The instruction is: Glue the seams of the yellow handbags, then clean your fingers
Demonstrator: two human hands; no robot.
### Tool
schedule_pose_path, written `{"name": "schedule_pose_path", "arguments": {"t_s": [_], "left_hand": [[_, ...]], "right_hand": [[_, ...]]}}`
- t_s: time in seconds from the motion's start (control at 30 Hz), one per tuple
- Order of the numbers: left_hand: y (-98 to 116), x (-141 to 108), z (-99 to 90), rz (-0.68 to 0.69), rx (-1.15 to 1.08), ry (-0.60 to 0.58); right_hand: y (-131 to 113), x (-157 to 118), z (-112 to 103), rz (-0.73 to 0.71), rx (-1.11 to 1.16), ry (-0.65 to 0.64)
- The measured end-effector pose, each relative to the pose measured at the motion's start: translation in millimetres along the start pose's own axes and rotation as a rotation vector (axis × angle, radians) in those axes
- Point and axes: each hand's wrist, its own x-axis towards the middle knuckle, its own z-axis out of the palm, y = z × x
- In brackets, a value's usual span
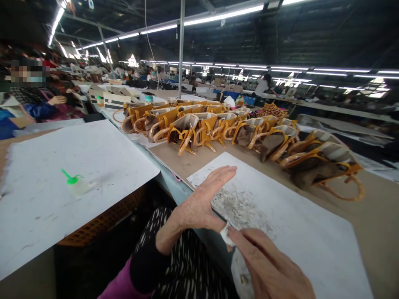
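Note:
My left hand is held over the near edge of the paper sheet, fingers stretched out together and thumb apart. My right hand is closed on a white cloth, which hangs down below the fingers. A bunched end of this cloth is at my left thumb and seems to touch it. Under the hands lies a white paper sheet with dark smudges and bits on it. Beyond the sheet stand rows of yellow-brown handbags with looped handles.
On the left, a second paper-covered table carries a squeeze bottle with a green nozzle. An orange plastic crate is beneath it. A co-worker sits at the far left. A metal post rises behind the handbags.

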Motion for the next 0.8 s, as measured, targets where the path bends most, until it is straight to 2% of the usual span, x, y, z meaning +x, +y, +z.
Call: {"name": "schedule_pose_path", "arguments": {"t_s": [0.3,0.43,0.63,0.8], "left_hand": [[-0.3,-5.9,10.1,0.006,0.107,-0.035],[-5.4,-9.5,7.5,-0.002,0.159,-0.031],[-6.2,-10.3,7.6,-0.066,0.084,0.006],[-6.8,-11.0,16.5,-0.068,0.094,-0.032]], "right_hand": [[10.7,17.2,1.9,0.083,0.145,-0.111],[13.0,7.6,6.1,0.100,0.150,-0.154],[8.7,-18.8,14.5,0.221,0.155,-0.069],[9.3,0.1,14.0,0.254,0.173,-0.073]]}}
